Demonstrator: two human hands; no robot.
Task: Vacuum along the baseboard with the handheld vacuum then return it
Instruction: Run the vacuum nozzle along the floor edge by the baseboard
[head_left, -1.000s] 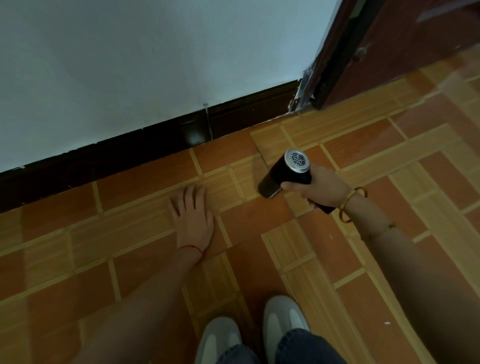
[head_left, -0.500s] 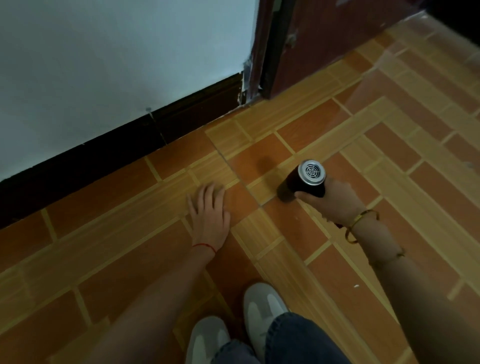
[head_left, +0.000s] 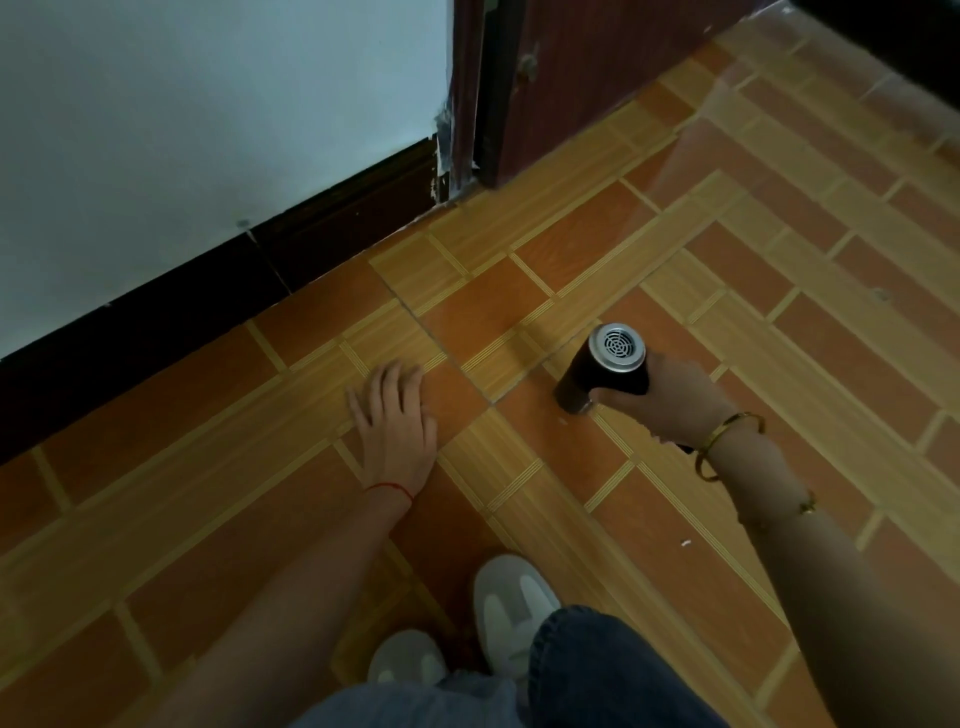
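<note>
Vacuum (head_left: 602, 376) gripped in right hand (head_left: 670, 397), nozzle down, well apart from baseboard (head_left: 322, 244). Left hand (head_left: 397, 423) flat, fingers spread. Recommend steering nozzle against baseboard.

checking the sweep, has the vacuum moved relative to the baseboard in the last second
Yes. The vacuum in the right hand has drawn away from the baseboard, out over the floor tiles.

Red wrist string (head_left: 389, 487), gold bangle (head_left: 727, 441), jeans (head_left: 597, 670), white shoes (head_left: 511, 608)
</note>
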